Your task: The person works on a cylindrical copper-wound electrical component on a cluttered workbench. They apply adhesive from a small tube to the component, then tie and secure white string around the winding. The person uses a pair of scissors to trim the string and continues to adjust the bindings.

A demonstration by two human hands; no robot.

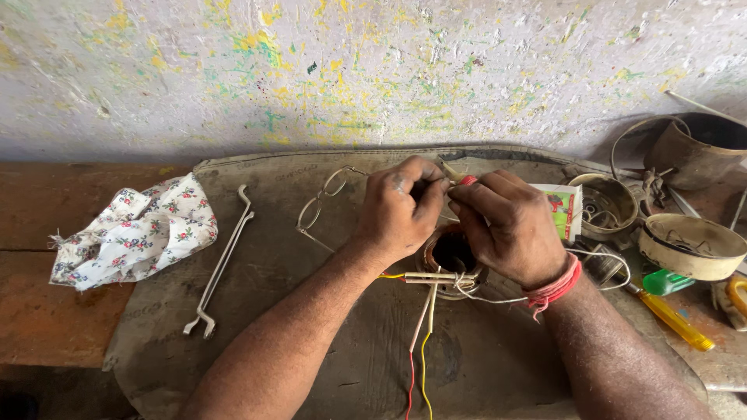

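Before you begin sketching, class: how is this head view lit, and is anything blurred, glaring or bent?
Head view: soft, even daylight with no glare; faint shadow under the left hand and right hand; both hands and the floral cloth look sharp; the wall's base line bows slightly, suggesting wide-angle distortion.

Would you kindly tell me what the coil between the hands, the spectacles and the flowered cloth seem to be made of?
The coil looks like copper winding: reddish-brown and dull, with a dark hollow centre. The spectacles seem thin bare metal wire, pale and matte; whether the lenses are glass or plastic I cannot tell. The cloth appears to be soft printed cotton, crumpled, with frayed edges.
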